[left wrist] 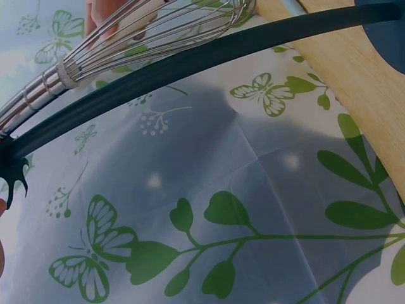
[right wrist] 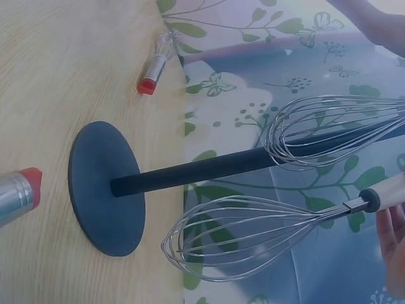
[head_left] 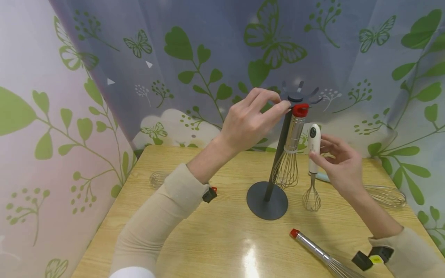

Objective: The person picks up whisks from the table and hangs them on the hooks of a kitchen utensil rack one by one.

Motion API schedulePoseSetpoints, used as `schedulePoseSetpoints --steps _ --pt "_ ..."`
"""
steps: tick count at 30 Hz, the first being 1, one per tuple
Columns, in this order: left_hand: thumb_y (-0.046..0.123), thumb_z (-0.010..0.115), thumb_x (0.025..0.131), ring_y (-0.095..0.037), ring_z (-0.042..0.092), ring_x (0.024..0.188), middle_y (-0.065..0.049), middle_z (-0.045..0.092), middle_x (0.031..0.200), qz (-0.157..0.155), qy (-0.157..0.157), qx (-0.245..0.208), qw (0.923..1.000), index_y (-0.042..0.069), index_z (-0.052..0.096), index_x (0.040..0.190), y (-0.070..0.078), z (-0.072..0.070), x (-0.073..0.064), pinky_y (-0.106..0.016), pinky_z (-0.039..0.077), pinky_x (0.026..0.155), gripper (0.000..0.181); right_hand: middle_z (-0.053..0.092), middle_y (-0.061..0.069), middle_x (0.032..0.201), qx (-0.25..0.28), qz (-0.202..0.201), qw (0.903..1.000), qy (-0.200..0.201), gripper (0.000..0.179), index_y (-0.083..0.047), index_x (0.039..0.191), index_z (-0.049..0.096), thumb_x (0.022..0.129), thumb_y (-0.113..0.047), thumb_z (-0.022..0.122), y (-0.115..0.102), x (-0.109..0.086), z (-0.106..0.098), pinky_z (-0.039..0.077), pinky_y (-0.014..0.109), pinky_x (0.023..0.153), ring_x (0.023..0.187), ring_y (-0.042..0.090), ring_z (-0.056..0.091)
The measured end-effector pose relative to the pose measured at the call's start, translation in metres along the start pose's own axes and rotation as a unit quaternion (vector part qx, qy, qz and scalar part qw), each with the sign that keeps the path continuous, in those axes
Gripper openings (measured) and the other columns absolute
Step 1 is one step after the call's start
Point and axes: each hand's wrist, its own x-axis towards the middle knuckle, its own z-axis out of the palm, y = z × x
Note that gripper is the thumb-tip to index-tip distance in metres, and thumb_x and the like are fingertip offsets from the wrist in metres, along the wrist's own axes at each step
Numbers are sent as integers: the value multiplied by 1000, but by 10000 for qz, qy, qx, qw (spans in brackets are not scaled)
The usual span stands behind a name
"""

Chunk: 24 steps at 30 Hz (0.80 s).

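Note:
A dark whisk stand point(head_left: 267, 200) with a round base and a ring of upturned hooks rises from the table. At its top my left hand point(head_left: 248, 117) pinches the near-left edge of the hook ring between thumb and fingertips. Right beside those fingertips hangs a steel whisk point(head_left: 295, 133) with a red end cap, wires down. My right hand point(head_left: 342, 166) grips a white-handled whisk point(head_left: 314, 148) by its handle, holding it upright to the right of the stand. Its wire head point(right wrist: 247, 237) shows in the right wrist view, close to the stand's pole point(right wrist: 202, 171).
A red-capped steel whisk point(head_left: 313, 247) lies at the front right of the table point(head_left: 208, 239). Behind my right forearm rests a whisk with a light blue handle point(head_left: 323, 177). Another red-capped whisk point(right wrist: 154, 69) lies at the left. Patterned curtains point(head_left: 208, 46) surround the table.

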Motion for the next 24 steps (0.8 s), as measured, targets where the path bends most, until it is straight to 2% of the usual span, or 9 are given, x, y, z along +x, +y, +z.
schedulePoseSetpoints --steps 7,13,24 --pt "12 63 105 -18 67 90 -3 69 97 -4 5 21 10000 15 76 105 0 0 0 -22 57 67 13 79 -6 107 300 -281 9991 66 48 8 132 67 85 23 69 -3 4 2 60 12 74 91 4 70" --pt "11 63 104 -18 67 89 -3 69 96 -8 26 47 10000 15 76 104 1 0 0 -22 57 67 13 79 -4 106 392 -287 9984 280 47 8 130 68 85 22 70 -8 6 6 59 13 72 91 6 70" --pt "11 64 104 -18 68 89 -3 69 96 -8 49 21 10000 15 76 104 1 0 0 -22 57 67 13 79 -2 99 514 -502 9951 676 45 16 127 65 83 24 71 -22 15 15 58 14 66 86 8 69"
